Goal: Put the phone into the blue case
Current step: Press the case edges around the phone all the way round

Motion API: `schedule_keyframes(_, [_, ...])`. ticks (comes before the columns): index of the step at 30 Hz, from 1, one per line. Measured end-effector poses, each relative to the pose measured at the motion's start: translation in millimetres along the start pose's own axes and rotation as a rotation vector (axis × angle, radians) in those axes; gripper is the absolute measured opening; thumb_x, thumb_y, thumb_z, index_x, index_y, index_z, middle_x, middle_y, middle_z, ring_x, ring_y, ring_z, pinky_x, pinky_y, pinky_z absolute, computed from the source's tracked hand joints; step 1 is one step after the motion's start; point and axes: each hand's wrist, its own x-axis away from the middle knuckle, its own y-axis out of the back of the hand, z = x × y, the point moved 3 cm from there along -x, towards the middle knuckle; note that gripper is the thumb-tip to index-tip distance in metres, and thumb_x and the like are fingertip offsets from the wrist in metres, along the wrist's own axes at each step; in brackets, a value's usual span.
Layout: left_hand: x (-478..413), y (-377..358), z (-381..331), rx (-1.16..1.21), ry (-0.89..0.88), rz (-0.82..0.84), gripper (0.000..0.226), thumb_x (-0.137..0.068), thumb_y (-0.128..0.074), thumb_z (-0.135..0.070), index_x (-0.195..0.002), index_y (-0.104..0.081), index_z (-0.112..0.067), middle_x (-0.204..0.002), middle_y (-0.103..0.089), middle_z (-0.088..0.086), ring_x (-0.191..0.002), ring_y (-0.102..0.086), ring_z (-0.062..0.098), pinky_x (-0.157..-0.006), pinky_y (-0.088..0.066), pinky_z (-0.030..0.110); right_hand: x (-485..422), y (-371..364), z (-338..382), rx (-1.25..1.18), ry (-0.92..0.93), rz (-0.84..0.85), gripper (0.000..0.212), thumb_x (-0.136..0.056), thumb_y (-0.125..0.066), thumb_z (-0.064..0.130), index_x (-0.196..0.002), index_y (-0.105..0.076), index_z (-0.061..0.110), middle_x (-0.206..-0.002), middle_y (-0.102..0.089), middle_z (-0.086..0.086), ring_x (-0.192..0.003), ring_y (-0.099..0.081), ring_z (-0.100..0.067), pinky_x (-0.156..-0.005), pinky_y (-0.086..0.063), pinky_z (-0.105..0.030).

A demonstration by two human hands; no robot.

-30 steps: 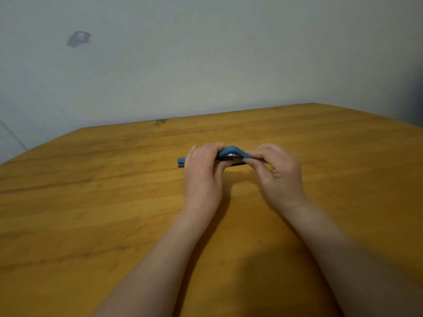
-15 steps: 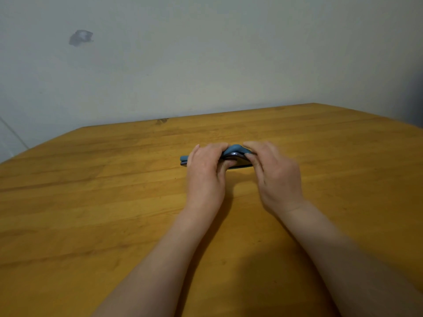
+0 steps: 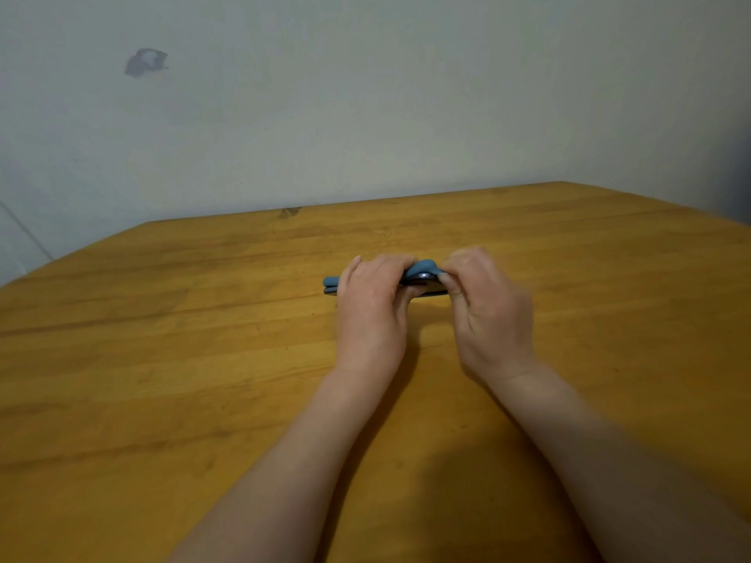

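— Blue silicone bulges up between your two hands at the middle of the wooden worktop [image 3: 203,359]: the blue case [image 3: 424,266] is arched over the dark phone [image 3: 422,283], which lies flat on the wood. What has changed?

— Your right hand [image 3: 487,314] has slid in from the phone's right end since a second ago. Then its fingers [image 3: 449,280] pinched the case from the side, with more blue showing; now they curl over the right end and press down on the hump. The visible stretch of case has shrunk to a short crest.

— And the left?

— Your left hand [image 3: 372,306] has barely moved. Its fingers stay closed over the left half, pinning case and phone to the worktop, with the left corner [image 3: 330,283] poking out beyond them.

— So where does the job stand?

— Most likely at the last corner. The left end looks seated; the right lip is not yet over the phone's edge, judging by the raised blue above the dark rim. Whether the far side has snapped in, the view does not show.
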Motion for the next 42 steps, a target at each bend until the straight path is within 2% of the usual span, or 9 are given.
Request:
schedule_keyframes(6, [2.4, -2.0, -4.7, -0.055, -0.019, -0.007, 0.022, -0.082, -0.069, 0.001, -0.101, -0.068, -0.009, -0.093, -0.069, 0.002, -0.091, -0.063, 0.023, -0.107, -0.036, 0.05, 5.8, -7.2, -3.6, -0.243, -0.216, -0.098, 0.011, -0.097, -0.051, 0.013, -0.088, -0.056, 0.018, -0.086, -0.057, 0.003, -0.077, -0.051, -0.011, -0.066, -0.044, -0.033])
schedule_keyframes(11, [2.5, 0.7, -0.8, -0.041, -0.015, -0.037, 0.022, -0.083, -0.068, 0.001, -0.102, -0.068, -0.009, -0.094, -0.07, 0.003, -0.092, -0.064, 0.023, -0.107, -0.034, 0.045, 4.9, -4.1, -4.4, -0.282, -0.096, -0.07, 0.008, -0.093, -0.059, 0.016, -0.092, -0.062, 0.009, -0.091, -0.06, -0.001, -0.084, -0.052, -0.005, -0.074, -0.044, -0.016])
schedule_keyframes(17, [3.3, -0.7, 1.5, 0.003, -0.005, -0.038, 0.022, -0.082, -0.067, 0.0, -0.103, -0.068, -0.008, -0.096, -0.071, 0.003, -0.093, -0.063, 0.023, -0.107, -0.034, 0.046, 4.7, -6.2, -13.2, -0.259, -0.175, 0.117, 0.045, -0.082, -0.074, 0.03, -0.121, -0.056, 0.018, -0.108, -0.058, 0.011, -0.102, -0.053, -0.002, -0.09, -0.041, -0.011])
schedule_keyframes(21, [1.6, 0.5, 4.2, 0.02, 0.006, -0.054, 0.019, -0.083, -0.07, -0.004, -0.101, -0.069, -0.01, -0.094, -0.07, 0.001, -0.091, -0.063, 0.02, -0.106, -0.037, 0.048, 4.2, -6.4, -19.4, -0.226, -0.15, 0.127, 0.025, -0.085, -0.07, 0.008, -0.109, -0.067, 0.009, -0.1, -0.064, 0.003, -0.094, -0.051, 0.002, -0.084, -0.04, -0.008])
schedule_keyframes(25, [-1.0, 1.6, 1.2, 0.111, 0.01, -0.058, 0.02, -0.08, -0.073, -0.011, -0.099, -0.067, -0.014, -0.091, -0.063, -0.01, -0.089, -0.059, 0.014, -0.087, -0.048, 0.038, 3.3, -3.5, -18.5, -0.214, -0.147, 0.059, 0.021, -0.083, -0.066, -0.001, -0.102, -0.069, 0.006, -0.093, -0.064, 0.004, -0.089, -0.052, 0.004, -0.081, -0.036, -0.002])
schedule_keyframes(27, [-1.6, 1.8, 1.7, 0.17, 0.023, -0.054, 0.023, -0.082, -0.073, -0.014, -0.103, -0.065, -0.017, -0.097, -0.06, -0.014, -0.092, -0.056, 0.008, -0.084, -0.047, 0.029, 2.5, -3.7, -17.3, -0.203, -0.133, 0.032, 0.021, -0.082, -0.067, -0.003, -0.101, -0.069, 0.006, -0.092, -0.061, 0.006, -0.088, -0.05, 0.006, -0.081, -0.035, -0.001])
schedule_keyframes(31, [-1.8, 3.1, 4.9, 0.28, 0.027, -0.039, 0.024, -0.087, -0.068, -0.013, -0.111, -0.067, -0.015, -0.105, -0.06, -0.003, -0.098, -0.055, 0.002, -0.085, -0.044, 0.015, 2.3, -4.1, -20.6, -0.217, -0.148, 0.023, 0.021, -0.081, -0.068, -0.004, -0.1, -0.069, 0.005, -0.091, -0.061, 0.006, -0.086, -0.051, 0.005, -0.08, -0.035, -0.001])
schedule_keyframes(37, [-3.7, 5.1, 7.4, 0.362, 0.052, -0.059, 0.018, -0.084, -0.071, -0.007, -0.102, -0.073, -0.011, -0.095, -0.062, -0.004, -0.091, -0.059, 0.005, -0.081, -0.046, 0.02, 1.9, -3.4, -22.3, -0.231, -0.16, 0.026, 0.022, -0.081, -0.069, -0.006, -0.1, -0.07, 0.005, -0.092, -0.062, 0.005, -0.086, -0.052, 0.006, -0.08, -0.035, -0.001])
schedule_keyframes(42, [-3.3, 7.3, 4.9, 0.271, -0.02, -0.098, 0.015, -0.085, -0.07, -0.005, -0.099, -0.073, -0.009, -0.09, -0.06, -0.004, -0.084, -0.056, 0.003, -0.076, -0.042, 0.014, 2.0, -2.4, -20.8, -0.211, -0.145, 0.013, 0.023, -0.081, -0.068, -0.006, -0.101, -0.069, 0.005, -0.092, -0.061, 0.006, -0.087, -0.05, 0.006, -0.081, -0.034, -0.001])
